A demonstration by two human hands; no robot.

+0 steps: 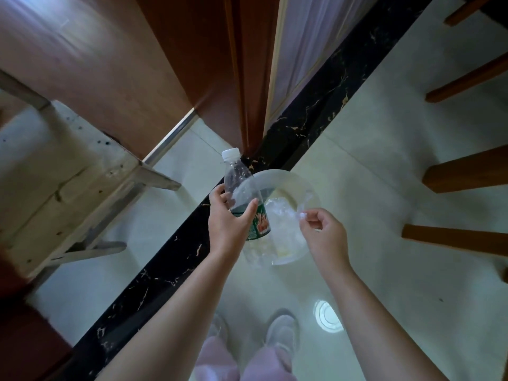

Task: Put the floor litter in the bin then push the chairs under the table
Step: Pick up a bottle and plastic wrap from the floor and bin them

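Bottle [242, 193] in left hand [229, 218] — over bin [286, 180].

Bottle [242, 193] above bin [286, 180], chair legs [464, 174] right

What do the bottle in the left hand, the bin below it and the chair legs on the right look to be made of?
Bottle: clear thin plastic, see-through and ribbed, with a white cap and glossy green label. Bin: probably white plastic, with a smooth rim and a clear film liner that the right hand pinches. Chair legs: brown wood, apparently varnished.

Pale wooden stool [68, 171] beside brown door [115, 64]
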